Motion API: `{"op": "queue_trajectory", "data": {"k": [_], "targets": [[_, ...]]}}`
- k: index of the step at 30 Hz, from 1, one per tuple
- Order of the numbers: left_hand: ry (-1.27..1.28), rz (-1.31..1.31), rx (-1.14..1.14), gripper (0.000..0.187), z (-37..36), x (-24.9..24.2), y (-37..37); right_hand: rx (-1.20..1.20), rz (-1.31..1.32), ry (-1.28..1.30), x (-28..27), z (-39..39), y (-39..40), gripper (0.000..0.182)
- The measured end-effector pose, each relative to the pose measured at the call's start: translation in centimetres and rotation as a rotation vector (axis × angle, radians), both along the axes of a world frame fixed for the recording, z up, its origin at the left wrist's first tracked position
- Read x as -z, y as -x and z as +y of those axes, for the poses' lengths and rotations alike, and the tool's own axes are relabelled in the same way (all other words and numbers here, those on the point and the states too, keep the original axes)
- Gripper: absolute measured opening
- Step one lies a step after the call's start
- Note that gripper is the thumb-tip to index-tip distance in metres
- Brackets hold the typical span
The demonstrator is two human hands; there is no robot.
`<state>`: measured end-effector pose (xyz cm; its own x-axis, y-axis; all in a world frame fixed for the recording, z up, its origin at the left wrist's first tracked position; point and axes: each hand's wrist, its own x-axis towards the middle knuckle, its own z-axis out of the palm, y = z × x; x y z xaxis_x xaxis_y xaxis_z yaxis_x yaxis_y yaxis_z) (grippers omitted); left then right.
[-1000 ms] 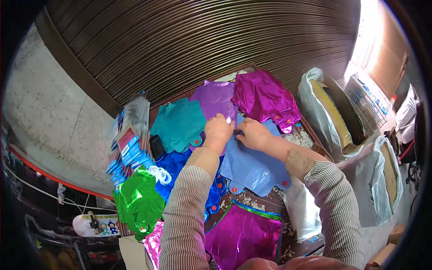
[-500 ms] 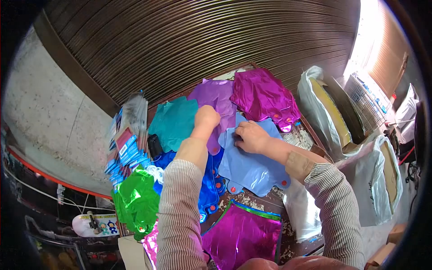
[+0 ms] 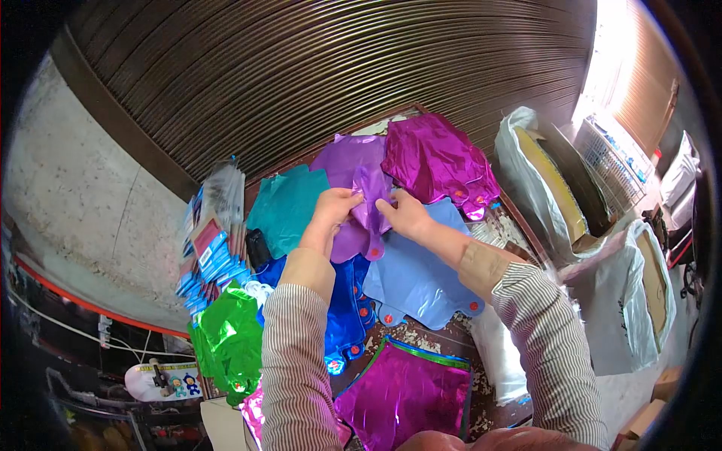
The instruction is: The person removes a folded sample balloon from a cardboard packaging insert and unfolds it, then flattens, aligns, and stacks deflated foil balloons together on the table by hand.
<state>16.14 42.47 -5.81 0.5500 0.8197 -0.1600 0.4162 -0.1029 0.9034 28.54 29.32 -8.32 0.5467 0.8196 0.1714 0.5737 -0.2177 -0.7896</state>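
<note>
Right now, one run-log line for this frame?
left hand: grip on purple foil | right hand: grip on purple foil | foil lifted over light-blue foil | table

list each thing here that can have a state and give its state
left hand: pinching the purple foil balloon
right hand: gripping the same balloon
purple foil balloon: deflated, lifted off its pile
light blue foil balloon: flat, deflated
magenta foil balloon pile: flat, crinkled
white plastic sack: open
</note>
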Motion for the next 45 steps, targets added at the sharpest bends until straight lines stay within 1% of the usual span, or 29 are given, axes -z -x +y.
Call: {"op": "queue_trajectory", "data": {"k": [1, 2, 6, 8, 9, 10, 11, 13, 14, 16, 22, 26, 27, 28, 29, 31, 32, 33, 34, 36, 37, 38, 39, 41, 43, 44, 45], "targets": [[0.064, -0.059, 0.033, 0.020, -0.1, -0.2, 0.2, 0.060, -0.055, -0.061, 0.2, 0.2, 0.2, 0.030], [0.062, -0.057, 0.030, 0.020, -0.1, -0.3, 0.3, 0.057, -0.053, -0.062, 0.2, 0.2, 0.3, 0.030], [-0.172, -0.087, -0.109, 0.015, -0.4, -0.7, -0.2, -0.328, -0.606, 0.040, -0.2, -0.3, 0.1, 0.031], [-0.091, -0.323, -0.122, 0.008, 0.8, -1.0, 0.0, -0.337, -0.615, 0.083, -0.4, -0.6, 0.5, 0.031], [-0.089, -0.321, -0.126, 0.008, 1.3, -1.6, 0.1, -0.347, -0.627, 0.127, -0.5, -0.7, 0.7, 0.030], [-0.015, -0.620, -0.147, 0.005, 2.0, -2.4, 0.3, -0.356, -0.638, 0.171, -0.6, -0.8, 0.9, 0.030], [0.061, -0.918, -0.166, 0.008, 2.7, -3.4, 0.7, -0.365, -0.649, 0.214, -0.7, -0.9, 1.1, 0.030], [0.135, -1.115, -0.111, 0.013, 4.8, -6.0, 2.5, -0.360, -0.644, 0.238, -0.9, -0.9, 1.3, 0.030], [0.122, -1.170, -0.052, 0.014, 5.0, -7.9, 3.7, -0.355, -0.642, 0.262, -1.1, -0.8, 1.3, 0.030], [0.079, -1.257, -0.150, 0.013, 4.7, -11.9, 5.2, -0.346, -0.636, 0.307, -1.4, -0.6, 1.6, 0.030], [-0.038, -1.274, -0.181, 0.017, -0.5, -19.5, 9.2, -0.331, -0.636, 0.273, -1.1, -0.7, 1.8, 0.033], [-0.324, -0.728, -0.149, 0.020, -8.6, -22.0, 11.4, -0.297, -0.484, -0.005, -3.2, -1.7, 2.1, 0.039], [-0.441, -0.533, -0.179, 0.020, -11.0, -22.4, 11.9, -0.297, -0.485, -0.006, -4.4, -2.5, 2.6, 0.039], [-0.548, -0.331, -0.209, 0.021, -13.2, -22.2, 12.5, -0.419, -0.024, -0.080, -6.6, -4.1, 3.5, 0.038], [-0.721, -0.214, -0.120, 0.017, -14.6, -21.3, 13.2, -0.524, 0.442, -0.147, -9.1, -5.9, 4.6, 0.038], [-1.045, 0.015, 0.187, 0.011, -18.0, -19.8, 13.8, -0.644, 1.399, -0.271, -12.5, -9.8, 6.3, 0.037], [-1.208, 0.062, 0.299, 0.014, -19.6, -18.8, 13.8, -0.624, 1.408, -0.256, -13.1, -11.4, 7.1, 0.037], [-1.368, 0.107, 0.415, 0.018, -21.4, -17.6, 13.9, -0.589, 1.286, -0.256, -13.5, -13.2, 8.0, 0.035], [-1.314, 0.381, 0.423, 0.024, -23.6, -16.2, 14.6, -0.560, 1.158, -0.256, -13.9, -14.8, 8.8, 0.032], [-1.229, 0.351, 0.493, 0.029, -27.0, -13.7, 14.4, -0.515, 0.896, -0.257, -14.2, -17.3, 10.2, 0.028], [-1.298, 0.401, 0.485, 0.030, -29.1, -13.5, 14.1, -0.507, 0.899, -0.247, -13.8, -18.2, 10.5, 0.028], [-1.364, 0.451, 0.475, 0.032, -31.0, -13.3, 14.2, -0.475, 0.876, -0.189, -13.3, -19.2, 10.5, 0.024], [-1.353, 0.445, 0.477, 0.032, -32.4, -12.8, 14.7, -0.444, 0.851, -0.131, -12.6, -20.1, 10.3, 0.020], [-1.439, 0.522, 0.451, 0.032, -34.8, -11.7, 16.0, -0.384, 0.795, -0.022, -11.1, -21.8, 9.6, 0.017], [-1.379, 0.507, 0.528, 0.037, -36.7, -10.4, 18.1, -0.383, 0.714, 0.091, -9.1, -23.7, 9.2, 0.017], [-1.376, 0.507, 0.529, 0.037, -37.7, -10.2, 18.7, -0.382, 0.715, 0.093, -9.1, -24.8, 9.4, 0.017], [-1.332, 0.440, 0.621, 0.036, -38.7, -10.1, 19.3, -0.400, 0.644, 0.173, -9.4, -25.7, 9.8, 0.019]]}}
